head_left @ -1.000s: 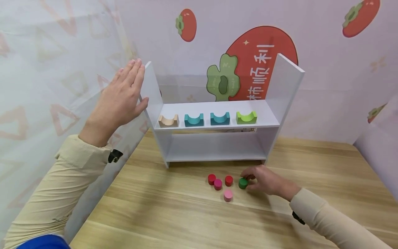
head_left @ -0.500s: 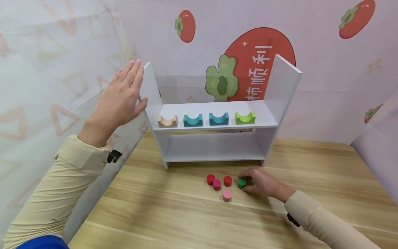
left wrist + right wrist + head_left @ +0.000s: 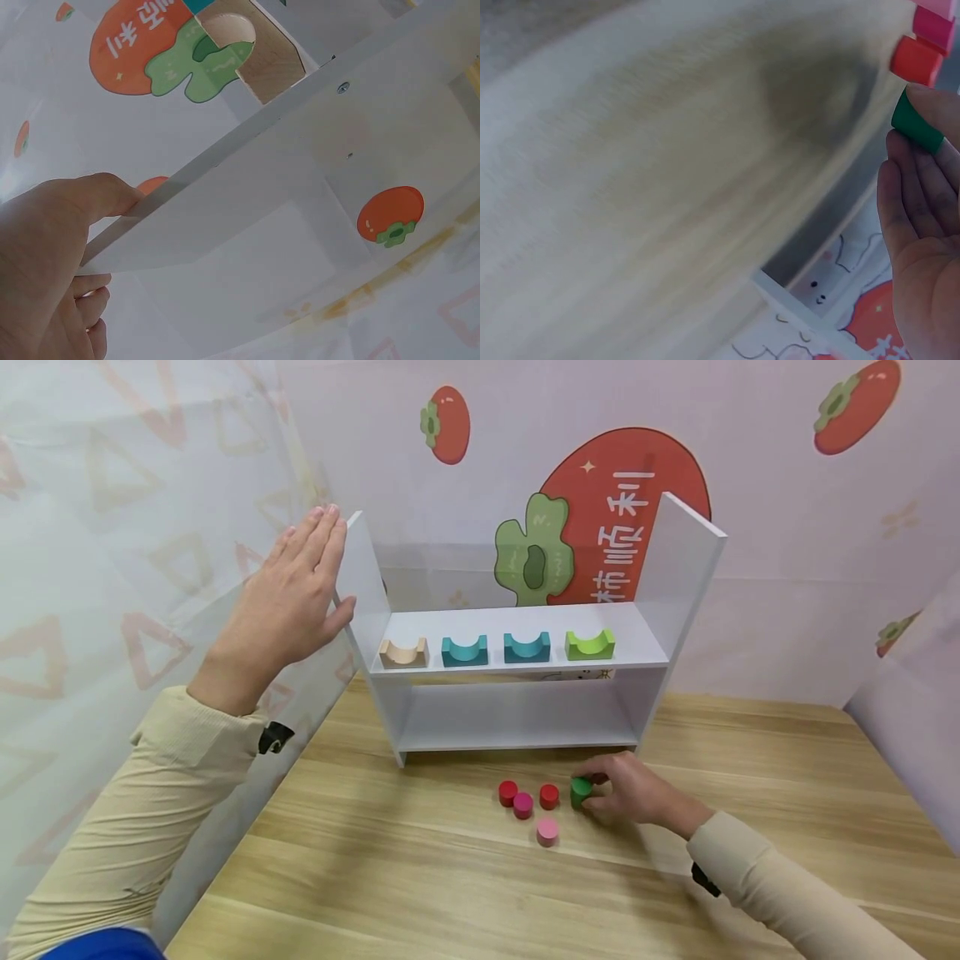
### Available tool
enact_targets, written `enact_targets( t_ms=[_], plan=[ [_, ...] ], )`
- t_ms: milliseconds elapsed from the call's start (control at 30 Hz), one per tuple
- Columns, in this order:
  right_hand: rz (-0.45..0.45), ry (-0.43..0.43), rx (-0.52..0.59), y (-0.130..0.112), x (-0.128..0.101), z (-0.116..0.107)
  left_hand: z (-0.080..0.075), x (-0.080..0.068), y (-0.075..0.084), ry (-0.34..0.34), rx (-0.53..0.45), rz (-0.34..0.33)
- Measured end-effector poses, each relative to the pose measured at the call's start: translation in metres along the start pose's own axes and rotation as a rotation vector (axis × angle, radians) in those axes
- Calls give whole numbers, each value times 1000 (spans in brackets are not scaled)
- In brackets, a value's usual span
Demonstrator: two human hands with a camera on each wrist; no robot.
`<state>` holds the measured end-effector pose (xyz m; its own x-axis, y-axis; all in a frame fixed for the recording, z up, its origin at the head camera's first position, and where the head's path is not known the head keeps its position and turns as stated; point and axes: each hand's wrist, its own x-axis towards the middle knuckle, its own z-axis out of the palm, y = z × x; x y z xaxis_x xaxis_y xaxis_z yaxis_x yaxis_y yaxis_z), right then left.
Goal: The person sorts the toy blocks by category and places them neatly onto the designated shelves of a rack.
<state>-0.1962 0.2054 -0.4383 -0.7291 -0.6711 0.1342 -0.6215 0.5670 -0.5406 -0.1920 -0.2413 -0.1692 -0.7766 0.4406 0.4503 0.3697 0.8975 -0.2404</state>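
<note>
Bright, even light; soft shadows under shelf (image 3: 517,647). Right wrist view motion-blurred; head view edges bowed.

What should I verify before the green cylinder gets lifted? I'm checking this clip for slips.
1. Right hand grips the green cylinder: ok.
2. Cylinder off the table: cannot tell.
3. Left hand flat against the shelf side panel: ok.
4. Red, magenta and pink cylinders apart from the green one: ok.
5. Green cradle on the shelf empty: ok.
</note>
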Motion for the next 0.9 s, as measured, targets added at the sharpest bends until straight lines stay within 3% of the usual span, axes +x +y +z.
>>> enact_targets(
  t_ms=[467,900],
  plan=[
    [-27,49,1,-22,26,-22,0,0,0,2,4,3],
    [-19,21,57,-47,57,-15,1,0,-2,4,2,6]
  ],
)
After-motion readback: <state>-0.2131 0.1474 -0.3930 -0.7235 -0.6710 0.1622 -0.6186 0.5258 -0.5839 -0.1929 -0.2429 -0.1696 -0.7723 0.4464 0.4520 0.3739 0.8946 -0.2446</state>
